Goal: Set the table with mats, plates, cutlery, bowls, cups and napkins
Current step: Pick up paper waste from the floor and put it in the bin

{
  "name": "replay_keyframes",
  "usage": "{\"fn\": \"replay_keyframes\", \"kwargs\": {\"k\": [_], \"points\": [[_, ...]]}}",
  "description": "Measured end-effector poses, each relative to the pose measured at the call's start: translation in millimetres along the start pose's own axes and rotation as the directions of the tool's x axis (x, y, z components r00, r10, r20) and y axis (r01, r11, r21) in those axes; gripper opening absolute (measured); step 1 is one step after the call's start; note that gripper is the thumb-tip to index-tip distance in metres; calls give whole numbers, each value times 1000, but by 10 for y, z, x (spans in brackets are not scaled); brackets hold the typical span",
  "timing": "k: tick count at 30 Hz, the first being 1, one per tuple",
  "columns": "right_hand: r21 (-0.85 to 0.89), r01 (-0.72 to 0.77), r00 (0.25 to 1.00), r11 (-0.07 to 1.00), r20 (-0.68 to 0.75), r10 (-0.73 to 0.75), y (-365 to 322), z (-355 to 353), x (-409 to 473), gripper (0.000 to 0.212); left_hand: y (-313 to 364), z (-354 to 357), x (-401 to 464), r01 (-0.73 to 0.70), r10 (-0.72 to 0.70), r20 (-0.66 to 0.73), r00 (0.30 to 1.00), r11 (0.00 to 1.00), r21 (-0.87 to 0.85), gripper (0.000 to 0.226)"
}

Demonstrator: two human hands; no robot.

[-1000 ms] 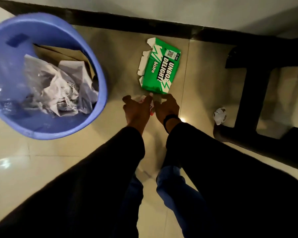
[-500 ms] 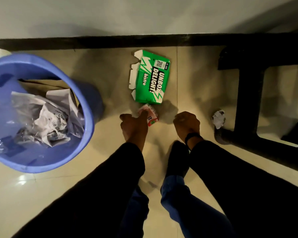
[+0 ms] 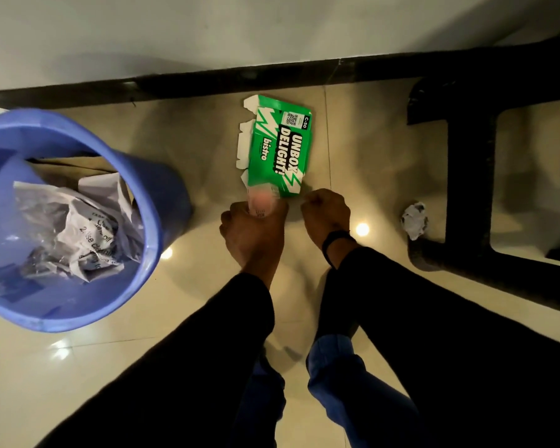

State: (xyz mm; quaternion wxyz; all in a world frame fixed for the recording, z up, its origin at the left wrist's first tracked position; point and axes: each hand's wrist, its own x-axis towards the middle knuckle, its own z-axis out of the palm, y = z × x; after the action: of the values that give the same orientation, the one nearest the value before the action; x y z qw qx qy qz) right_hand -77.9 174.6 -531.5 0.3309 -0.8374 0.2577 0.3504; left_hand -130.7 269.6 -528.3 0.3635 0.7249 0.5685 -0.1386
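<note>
Left fingers (image 3: 240, 218) curled round blurred packet (image 3: 262, 202) (perhaps pink), right hand (image 3: 325, 215) fisted

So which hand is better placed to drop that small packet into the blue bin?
Left. The left hand already grips the small packet and is on the blue bin's side. The right hand is curled, apparently empty, and farther from it.
</note>
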Motion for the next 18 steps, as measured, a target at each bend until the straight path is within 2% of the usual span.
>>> {"fn": "replay_keyframes", "kwargs": {"k": [2,4,7,9,12,14,16,18], "points": [[68,-50,996,996,-70,54,-19,-40,98,28,46,-41,37,-100,102,-29,994,994,48,68],[51,-56,995,997,-82,60,-60,-36,217,35,90,-45,166,-160,160,-8,987,987,25,64],[-122,16,999,992,-48,-22,-211,39,393,38,254,-30,407,-193,203,147,968,978,-82,62],[-114,32,999,993,-17,-35,-330,122,487,40,406,8,541,-197,224,227,948,971,-136,50],[155,-88,996,984,46,82,-351,255,634,50,531,80,642,-136,175,246,953,976,-168,47],[330,-134,989,934,99,107,-338,231,632,44,523,118,710,-35,113,281,953,963,-266,49],[469,-176,978,866,186,98,-384,50,431,30,569,5,606,45,98,356,929,928,-370,29],[544,-237,956,805,280,92,-322,-155,298,30,563,-63,486,142,71,460,885,900,-412,19]]}}
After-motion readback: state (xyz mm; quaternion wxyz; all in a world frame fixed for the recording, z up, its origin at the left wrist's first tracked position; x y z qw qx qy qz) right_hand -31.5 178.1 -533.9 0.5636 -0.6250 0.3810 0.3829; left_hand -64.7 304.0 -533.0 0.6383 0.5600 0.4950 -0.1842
